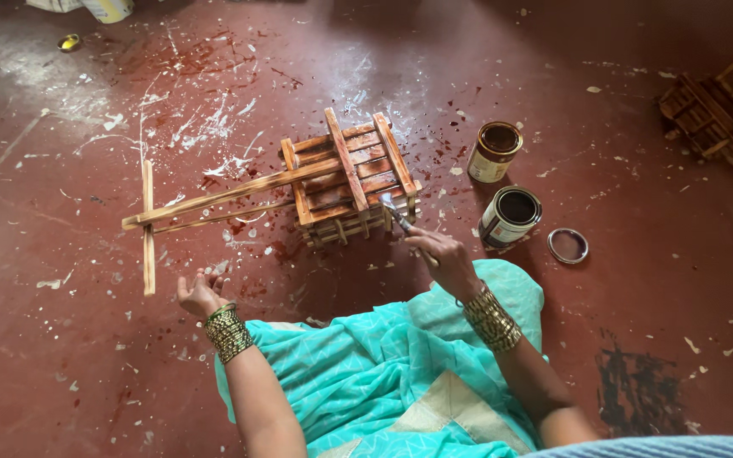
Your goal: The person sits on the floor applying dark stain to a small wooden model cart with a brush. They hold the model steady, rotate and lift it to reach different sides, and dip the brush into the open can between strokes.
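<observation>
Nearest, the left hand (198, 293) rests open and empty on the red floor (69, 339), while the right hand (444, 259) closes its grip on a small paintbrush (396, 214). Beyond, the slatted wooden cart (351, 180) looks mostly stained brown, its long handle (214, 199) paler; two open tins (509, 216) stand right.

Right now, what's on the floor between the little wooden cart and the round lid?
In the head view, two open tins stand between the wooden cart and the lid: one tin farther back, the other tin nearer the lid. Red floor shows around them.
</observation>
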`<act>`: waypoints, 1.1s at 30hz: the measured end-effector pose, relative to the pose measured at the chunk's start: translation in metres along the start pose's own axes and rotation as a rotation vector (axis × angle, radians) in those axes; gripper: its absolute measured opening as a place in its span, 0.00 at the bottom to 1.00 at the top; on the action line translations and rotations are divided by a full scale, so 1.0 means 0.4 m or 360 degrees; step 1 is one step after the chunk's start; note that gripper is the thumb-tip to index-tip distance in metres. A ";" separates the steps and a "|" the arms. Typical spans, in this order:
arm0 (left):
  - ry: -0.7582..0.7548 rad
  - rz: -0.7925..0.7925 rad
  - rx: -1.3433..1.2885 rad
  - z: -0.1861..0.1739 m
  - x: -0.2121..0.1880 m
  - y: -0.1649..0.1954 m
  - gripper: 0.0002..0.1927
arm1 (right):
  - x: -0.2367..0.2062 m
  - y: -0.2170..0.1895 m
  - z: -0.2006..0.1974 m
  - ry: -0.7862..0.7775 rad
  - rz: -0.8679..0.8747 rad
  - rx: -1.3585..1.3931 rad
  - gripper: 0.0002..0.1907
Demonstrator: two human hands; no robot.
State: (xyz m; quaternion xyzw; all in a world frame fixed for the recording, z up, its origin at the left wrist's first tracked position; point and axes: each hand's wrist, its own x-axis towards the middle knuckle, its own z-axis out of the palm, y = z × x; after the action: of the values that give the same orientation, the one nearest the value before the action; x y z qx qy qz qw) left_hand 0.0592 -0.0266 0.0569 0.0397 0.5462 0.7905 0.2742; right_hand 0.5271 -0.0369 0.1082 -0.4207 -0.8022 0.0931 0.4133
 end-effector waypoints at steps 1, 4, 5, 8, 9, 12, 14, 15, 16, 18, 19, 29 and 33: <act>-0.0002 -0.0005 -0.0004 0.001 0.000 -0.002 0.33 | -0.008 -0.013 -0.009 0.0019 0.0040 0.0044 0.12; -0.0009 -0.0014 -0.0016 0.008 0.000 -0.004 0.33 | -0.010 -0.044 -0.015 0.0112 0.0107 0.0167 0.13; -0.0006 -0.0019 -0.0012 0.008 0.001 -0.003 0.33 | -0.005 -0.053 -0.006 0.0157 0.0102 0.0204 0.14; -0.0029 -0.0013 -0.0053 0.005 -0.002 0.000 0.33 | 0.003 -0.070 0.034 0.0215 0.0021 0.0169 0.16; -0.0040 -0.0009 -0.0072 0.003 -0.002 0.001 0.33 | 0.001 -0.071 0.046 0.0218 -0.0014 0.0134 0.17; -0.0010 -0.0018 -0.0064 -0.001 -0.002 0.000 0.32 | -0.014 -0.054 0.056 0.0084 -0.0055 -0.0004 0.18; -0.0015 -0.0011 -0.0060 0.000 -0.001 -0.002 0.32 | -0.023 -0.033 0.049 0.0060 -0.0114 -0.0104 0.19; -0.0019 -0.0008 -0.0058 0.002 0.000 -0.004 0.32 | -0.024 -0.024 0.047 0.0050 -0.0143 -0.0156 0.20; -0.0023 -0.0020 -0.0053 0.002 -0.001 -0.005 0.33 | -0.027 -0.018 0.046 0.0027 -0.0093 -0.0190 0.19; -0.0030 -0.0040 -0.0048 0.005 -0.001 -0.006 0.33 | -0.027 -0.008 0.046 -0.0016 -0.0001 -0.0256 0.19; -0.0026 -0.0034 -0.0056 0.006 0.000 -0.005 0.33 | -0.025 -0.008 0.051 -0.0007 0.0002 -0.0285 0.19; -0.0028 -0.0033 -0.0074 0.005 0.004 -0.004 0.33 | -0.034 -0.096 0.070 0.0133 0.0170 -0.0105 0.14; -0.0026 -0.0040 -0.0073 0.004 0.007 -0.006 0.33 | -0.026 -0.080 0.009 0.0463 0.0192 0.0215 0.13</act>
State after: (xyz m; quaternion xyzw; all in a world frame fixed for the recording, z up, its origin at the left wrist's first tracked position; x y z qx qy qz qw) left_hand 0.0585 -0.0232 0.0547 0.0330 0.5261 0.7989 0.2896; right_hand 0.5087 -0.0641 0.1157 -0.4484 -0.6991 0.1094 0.5460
